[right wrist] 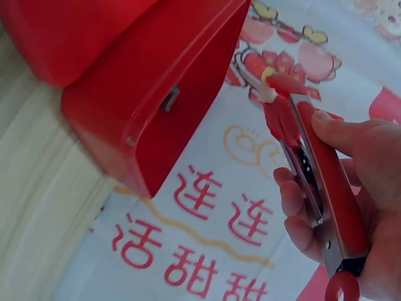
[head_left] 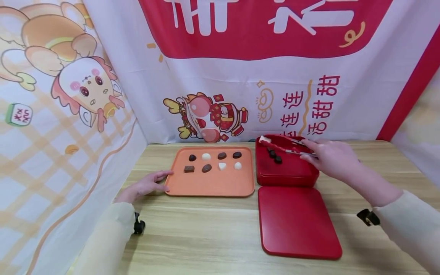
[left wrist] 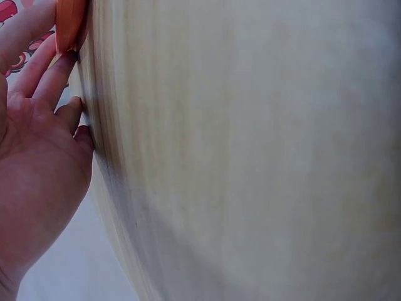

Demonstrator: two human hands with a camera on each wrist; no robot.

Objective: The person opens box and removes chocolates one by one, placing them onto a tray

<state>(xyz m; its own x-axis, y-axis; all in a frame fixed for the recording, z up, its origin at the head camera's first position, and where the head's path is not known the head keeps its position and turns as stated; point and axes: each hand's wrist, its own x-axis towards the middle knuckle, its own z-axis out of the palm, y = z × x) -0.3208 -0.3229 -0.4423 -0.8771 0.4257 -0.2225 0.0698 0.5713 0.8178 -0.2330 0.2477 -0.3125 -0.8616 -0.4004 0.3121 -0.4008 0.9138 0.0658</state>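
Note:
My right hand (head_left: 331, 156) grips a pair of red-and-metal tongs (right wrist: 335, 188) over the red box (head_left: 288, 179). A white chocolate (head_left: 264, 139) is held between the tong tips, above the box's far left corner. Inside the box lie a few dark chocolates (head_left: 277, 159). My left hand (head_left: 149, 183) touches the left rim of the orange tray (head_left: 213, 186) with its fingers extended. On the tray stand two rows of chocolates, among them a brown rectangular one (head_left: 189, 169), a white heart-like one (head_left: 222, 166) and dark oval ones (head_left: 221, 155).
A red lid (head_left: 297, 225) lies flat in front of the box. The wooden table (head_left: 192, 233) runs back to a printed cloth (head_left: 148, 95) hanging behind it. Another printed cloth (head_left: 51, 152) hangs at the left.

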